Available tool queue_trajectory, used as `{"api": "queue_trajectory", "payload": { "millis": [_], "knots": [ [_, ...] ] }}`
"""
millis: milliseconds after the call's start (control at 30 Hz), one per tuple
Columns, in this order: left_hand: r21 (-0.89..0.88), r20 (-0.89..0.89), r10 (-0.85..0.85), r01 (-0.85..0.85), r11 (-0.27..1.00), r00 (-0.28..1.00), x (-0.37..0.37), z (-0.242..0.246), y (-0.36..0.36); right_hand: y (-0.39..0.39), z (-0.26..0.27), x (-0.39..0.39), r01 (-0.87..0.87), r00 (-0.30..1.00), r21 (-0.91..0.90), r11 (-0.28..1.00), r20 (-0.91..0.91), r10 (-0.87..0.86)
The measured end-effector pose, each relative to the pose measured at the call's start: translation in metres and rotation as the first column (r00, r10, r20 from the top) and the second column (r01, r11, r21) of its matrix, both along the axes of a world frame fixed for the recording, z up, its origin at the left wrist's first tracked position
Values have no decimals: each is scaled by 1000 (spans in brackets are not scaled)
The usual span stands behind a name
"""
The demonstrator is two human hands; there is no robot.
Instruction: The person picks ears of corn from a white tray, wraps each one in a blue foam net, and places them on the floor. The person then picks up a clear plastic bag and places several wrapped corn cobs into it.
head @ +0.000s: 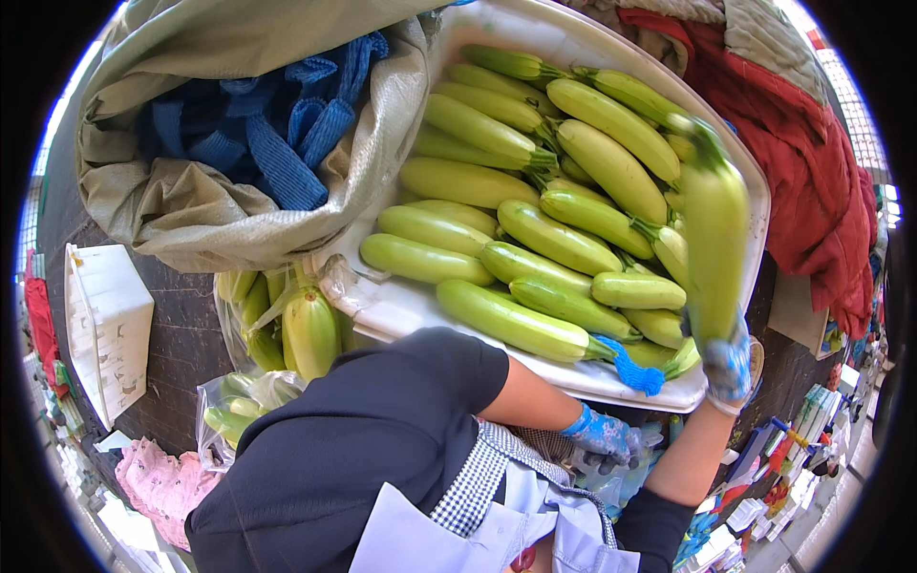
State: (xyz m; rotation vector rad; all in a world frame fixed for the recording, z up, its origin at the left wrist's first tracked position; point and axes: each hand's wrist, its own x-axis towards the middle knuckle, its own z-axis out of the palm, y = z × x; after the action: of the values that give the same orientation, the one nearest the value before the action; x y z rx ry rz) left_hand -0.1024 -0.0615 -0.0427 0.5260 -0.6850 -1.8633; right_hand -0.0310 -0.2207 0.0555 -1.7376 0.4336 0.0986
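My right hand (729, 369), in a blue patterned glove with dark fingertips, grips a light green zucchini (716, 243) by its lower end. The zucchini stands nearly upright over the right side of a white tub (401, 347), its stem end up and blurred. Many more zucchini (544, 315) lie piled in the tub. Below the tub's near edge, close to my body, my left hand (605, 435) wears a matching glove and holds a clear plastic bag (609, 476). My left fingers are partly hidden. A blue mesh strip (637, 372) lies at the pile's near right edge.
Left of the tub, a large woven sack (215, 215) holds blue mesh netting (286, 161). Bagged zucchini (311, 329) stand below it, near a white plastic crate (111, 329) and pink cloth (168, 487). Red cloth (774, 157) hangs beyond the tub on the right.
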Motion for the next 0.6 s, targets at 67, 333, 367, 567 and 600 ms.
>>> {"api": "queue_trajectory", "payload": {
  "millis": [67, 333, 367, 567, 600],
  "knots": [
    [-1, 5, 39, -39, 999, 999, -5, -1, 2, -21, 26, -89, 280, 954, 211, 936, 47, -296],
    [148, -381, 194, -147, 978, 904, -59, 27, 3, 21, -49, -312, 483, 687, 303, 821, 450, -570],
    [104, -526, 210, -183, 978, 824, -70, 37, 1, 28, -68, -333, 557, 751, 123, 821, 346, -562],
    [319, -464, 193, -40, 947, 865, -83, 74, 4, 19, -208, -382, 177, 823, -669, 722, -302, -481],
    [311, -474, 149, 7, 950, 868, -76, 74, 6, 13, -228, -384, 75, 782, -717, 693, -388, -487]
  ]
}}
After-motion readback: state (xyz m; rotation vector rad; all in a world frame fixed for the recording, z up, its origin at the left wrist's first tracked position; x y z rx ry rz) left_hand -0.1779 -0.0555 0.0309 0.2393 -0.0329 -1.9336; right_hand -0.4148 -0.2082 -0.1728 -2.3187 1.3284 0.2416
